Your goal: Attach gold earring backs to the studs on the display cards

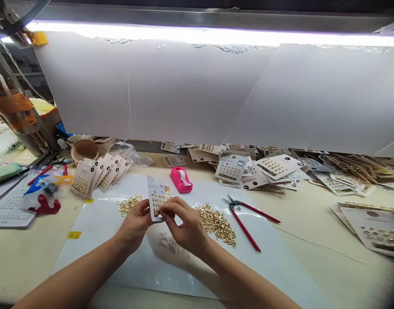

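My left hand (136, 223) grips the lower edge of a white earring card (156, 195), held upright over a white sheet (97, 231). Rows of small gold earrings fill part of the card. My right hand (185, 226) pinches at the card's lower right part, fingers closed; what is between them is too small to make out. A heap of loose gold earrings (216, 221) lies just right of my right hand. A smaller scatter of gold earrings (130, 202) lies left of the card.
A pink tape dispenser (181, 179) stands behind the card. Red-handled pliers (245, 219) lie to the right. Filled cards (98, 174) fan out at the left, with piles of cards (248, 167) behind and right. A white screen (216, 90) hangs across the back.
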{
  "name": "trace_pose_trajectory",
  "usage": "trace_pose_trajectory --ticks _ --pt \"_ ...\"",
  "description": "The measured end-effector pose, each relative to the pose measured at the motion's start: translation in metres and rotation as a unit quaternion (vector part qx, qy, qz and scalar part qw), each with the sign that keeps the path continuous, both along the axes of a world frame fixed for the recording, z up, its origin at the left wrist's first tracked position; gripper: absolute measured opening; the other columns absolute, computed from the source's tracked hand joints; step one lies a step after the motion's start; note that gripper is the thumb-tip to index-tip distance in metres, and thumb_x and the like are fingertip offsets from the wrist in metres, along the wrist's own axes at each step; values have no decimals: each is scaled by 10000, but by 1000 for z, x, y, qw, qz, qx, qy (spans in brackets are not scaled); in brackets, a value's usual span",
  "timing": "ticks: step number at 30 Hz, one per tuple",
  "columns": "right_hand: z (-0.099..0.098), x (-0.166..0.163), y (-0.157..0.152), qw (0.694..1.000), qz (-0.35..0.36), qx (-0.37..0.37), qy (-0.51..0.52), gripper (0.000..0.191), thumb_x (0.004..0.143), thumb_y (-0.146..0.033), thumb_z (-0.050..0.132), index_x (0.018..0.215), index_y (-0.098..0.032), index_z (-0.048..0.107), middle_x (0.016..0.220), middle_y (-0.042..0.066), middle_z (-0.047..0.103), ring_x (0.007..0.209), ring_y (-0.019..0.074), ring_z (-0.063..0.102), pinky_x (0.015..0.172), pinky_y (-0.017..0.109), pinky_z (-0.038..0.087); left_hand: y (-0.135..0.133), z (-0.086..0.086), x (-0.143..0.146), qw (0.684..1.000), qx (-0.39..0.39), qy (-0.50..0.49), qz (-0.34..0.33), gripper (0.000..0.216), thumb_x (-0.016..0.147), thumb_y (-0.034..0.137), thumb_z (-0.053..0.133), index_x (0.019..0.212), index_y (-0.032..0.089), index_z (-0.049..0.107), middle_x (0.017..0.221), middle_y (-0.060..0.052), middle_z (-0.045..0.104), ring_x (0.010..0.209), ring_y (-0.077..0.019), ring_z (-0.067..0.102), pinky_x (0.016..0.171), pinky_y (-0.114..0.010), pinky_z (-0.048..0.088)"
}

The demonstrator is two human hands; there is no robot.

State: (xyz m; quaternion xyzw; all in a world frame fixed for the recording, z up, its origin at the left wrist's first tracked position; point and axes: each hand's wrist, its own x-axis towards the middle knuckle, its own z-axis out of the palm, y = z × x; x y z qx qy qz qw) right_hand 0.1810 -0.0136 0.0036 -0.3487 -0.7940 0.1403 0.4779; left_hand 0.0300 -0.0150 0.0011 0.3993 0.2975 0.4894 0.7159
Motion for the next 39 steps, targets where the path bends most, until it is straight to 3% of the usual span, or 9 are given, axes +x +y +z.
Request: trace_pose_trajectory --ticks 7,11,15,18,20,23,27,32,39 --pt "18 8 0 997 -3 -27 67 211 819 -81 518 950 -213 617 835 38 608 719 144 603 608 282 520 -1 2 -1 999 -24 -21 19 330 671 141 725 992 200 669 1004 -54 706 948 -217 634 879 -397 500" --pt "50 24 -9 992 -60 -45 106 146 836 -122 513 887 -208 619 800 16 590 617 115 570 561 274 500 3 3 -6 993 63 75 68 289 770 214 652 1058 212 624 1080 -80 669 1066 -243 592 935 -432 463" --pt "65 60 -15 986 -152 -71 9 100 836 -224 528 877 -210 618 847 35 620 657 142 597 607 298 504 6 2 -12 959 170 179 137 297 810 180 589 1101 237 601 1194 -88 566 1151 -250 533 996 -467 418" --pt "49 105 -11 941 -258 -145 -166 184 846 -304 485 912 -204 624 958 74 645 730 191 631 663 338 501 6 3 -14 947 205 194 152 354 810 151 580 1151 248 586 1198 -91 545 1183 -257 510 1013 -472 413" --pt "27 140 -6 868 -347 -202 -292 270 854 -309 441 1035 -188 601 1118 118 615 888 261 630 763 399 483 4 6 -14 943 224 187 157 369 799 138 591 1154 238 594 1206 -98 538 1207 -267 491 1016 -465 420" --pt "-3 186 1 774 -363 -303 -421 456 843 -391 445 1193 -106 511 1311 207 484 1197 336 469 935 422 399 0 10 -14 934 259 183 164 344 787 134 608 1119 220 627 1226 -106 516 1230 -279 470 1022 -448 424" --pt "-22 213 4 763 -326 -342 -441 573 843 -515 409 1245 -111 471 1322 196 487 1226 319 451 952 396 386 -6 12 -14 927 275 191 169 337 741 154 668 1071 221 659 1201 -109 534 1243 -291 455 1029 -429 417" --pt "-20 211 7 767 -305 -339 -451 639 823 -539 432 1300 -113 419 1367 201 439 1243 330 424 969 413 354 -9 12 -9 944 235 157 172 330 727 224 686 1056 203 662 1222 -126 548 1194 -299 504 1026 -449 408" --pt "-4 208 10 777 -282 -307 -472 469 792 -303 479 1213 -96 501 1052 188 599 947 296 582 765 342 413 -9 14 -6 945 206 170 189 288 731 263 676 1011 196 678 1126 -117 589 1169 -296 523 1011 -439 415"
